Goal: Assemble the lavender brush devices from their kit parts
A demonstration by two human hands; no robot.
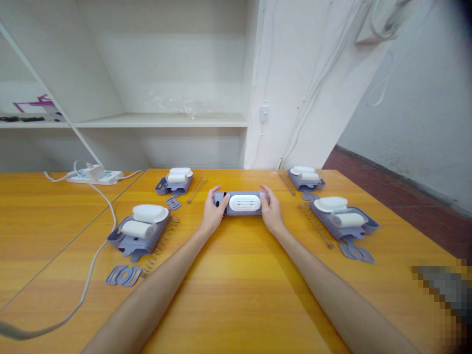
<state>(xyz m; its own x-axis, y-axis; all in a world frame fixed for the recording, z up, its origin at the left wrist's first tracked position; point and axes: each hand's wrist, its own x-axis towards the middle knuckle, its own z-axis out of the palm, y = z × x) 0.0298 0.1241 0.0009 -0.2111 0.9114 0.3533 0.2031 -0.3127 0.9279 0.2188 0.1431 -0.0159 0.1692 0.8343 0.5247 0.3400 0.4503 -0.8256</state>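
Between my two hands is a grey-blue plastic case (245,213) with a white oval, dotted insert (245,202) facing me. My left hand (214,212) is closed around its left end, thumb on the front. My right hand (272,210) grips the right end, its thumb beside the insert. What lies behind the case is hidden. Nearest on the left is a grey case (149,241) bearing a white oval part (150,213) and a white roller (138,229). A coil spring (161,246) and a grey slotted plate (123,276) lie beside it.
Similar part sets stand at the back left (179,184), back right (306,180) and right (341,219), with springs and slotted plates. A power strip (106,177) with a white cable (90,275) lies left. A shelf (162,120) and wall rise behind the wooden table (243,295).
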